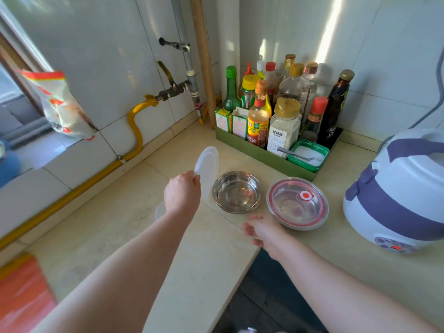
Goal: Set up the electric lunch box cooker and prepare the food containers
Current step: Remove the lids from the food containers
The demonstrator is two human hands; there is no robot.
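White wall tiles and a pale stone tabletop (197, 248) fill the corner of this kitchen, with a green tray of sauce bottles (271, 121) pushed into the angle of the walls. At the right edge stands the white and purple lunch box cooker (396, 195), its lid shut.

Two steel containers sit side by side near the middle of the tabletop. The open bowl (236, 192) has nothing covering it; just beside it on the right, the second bowl (297, 203) wears a clear lid with a red rim and a red vent.

The left hand (182, 194) is closed on the lower edge of a translucent white lid (207, 164), holding it nearly upright, its face turned toward the open bowl. That lid hangs just to the left of the bowl and above the tabletop, so the bowl lies directly to the right of the left hand, much nearer to it than to the other. The right hand (263, 233) hovers low in front of the lidded bowl, fingers loosely curled and holding nothing, not touching the bowl.

My guess is that the white lid is either coming off or going down flat; seating it would mean tipping it level over the open rim.
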